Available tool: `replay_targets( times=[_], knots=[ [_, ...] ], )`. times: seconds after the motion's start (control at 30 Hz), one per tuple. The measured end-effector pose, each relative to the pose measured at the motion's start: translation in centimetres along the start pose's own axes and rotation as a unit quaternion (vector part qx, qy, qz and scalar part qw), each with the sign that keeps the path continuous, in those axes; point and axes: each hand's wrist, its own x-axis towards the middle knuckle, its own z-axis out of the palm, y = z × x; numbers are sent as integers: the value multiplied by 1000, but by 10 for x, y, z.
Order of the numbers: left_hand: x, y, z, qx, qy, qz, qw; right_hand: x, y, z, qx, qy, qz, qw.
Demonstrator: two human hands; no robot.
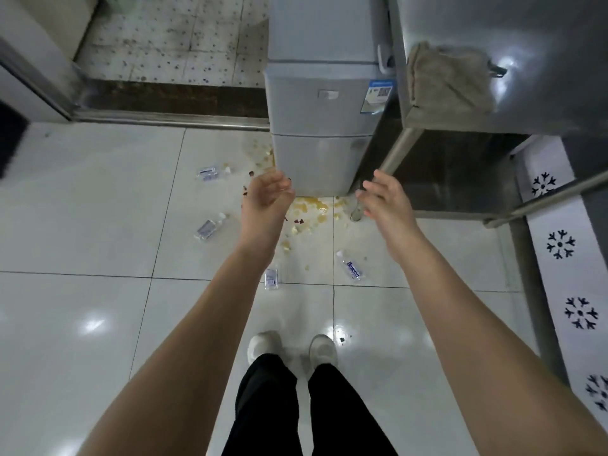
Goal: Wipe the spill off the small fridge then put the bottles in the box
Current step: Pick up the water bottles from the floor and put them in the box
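A small grey fridge (322, 103) stands ahead of me on the white tiled floor. Yellow-brown spill (312, 209) with food bits spreads on the tiles at its foot. Several small clear bottles lie on the floor: one (208, 173) far left, one (209, 226) left, one (271, 278) between my arms, one (351, 266) by my right forearm. A beige cloth (447, 85) lies on the steel table's corner. My left hand (268, 195) and my right hand (383, 199) reach forward in front of the fridge, fingers apart, holding nothing. No box is in view.
A stainless steel table (543, 60) with legs and crossbars (401, 149) stands right of the fridge. A white panel with black snowflake marks (566, 258) runs along the right. A doorway threshold (171, 116) lies behind left. My shoes (292, 350) stand on the tiles.
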Motion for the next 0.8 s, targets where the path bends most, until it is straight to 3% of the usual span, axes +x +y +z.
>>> replay_targets(
  times=[0.4,0.8],
  knots=[
    [36,-137,-20,42,22,-69,996,35,141,34,-44,-24,90,995],
    [103,-362,-37,141,46,-120,982,129,363,86,-64,-63,156,984]
  ],
)
